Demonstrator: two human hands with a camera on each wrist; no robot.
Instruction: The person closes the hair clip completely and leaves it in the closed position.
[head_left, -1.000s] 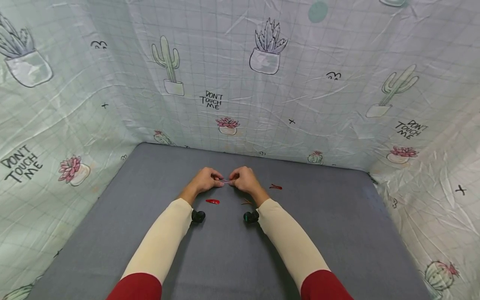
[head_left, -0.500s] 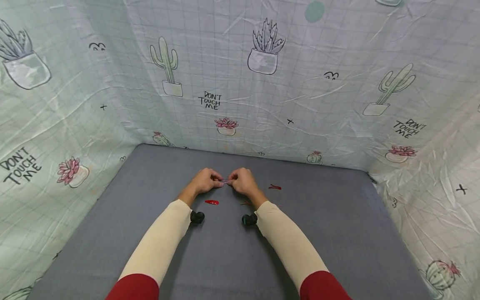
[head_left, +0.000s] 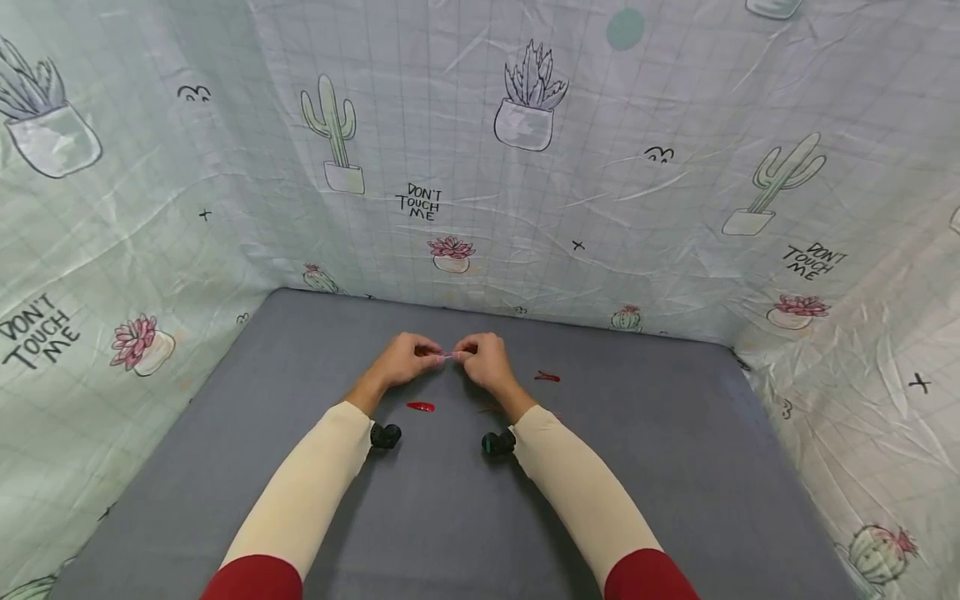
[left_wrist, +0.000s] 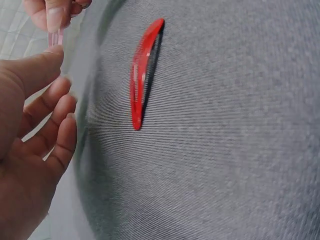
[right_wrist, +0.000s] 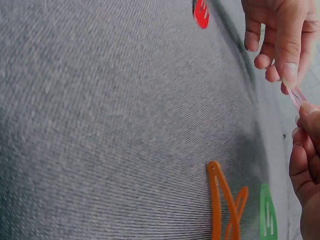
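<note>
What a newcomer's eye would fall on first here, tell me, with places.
Probably the cactus-printed curtain behind the grey tabletop, with its "DON'T TOUCH ME" lettering. Then the left hand and right hand at center, pinching a small pink piece between them, and the glossy red clip lying nearer the left hand.

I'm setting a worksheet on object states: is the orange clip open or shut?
Open: in the right wrist view, the orange clip has its arms spread in a V from one joined end.

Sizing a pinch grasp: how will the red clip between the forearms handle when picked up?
The red clip is slender, so probably light. Glossy highlights suggest it may slip. Its long, low shape likely slides rather than rolls.
</note>
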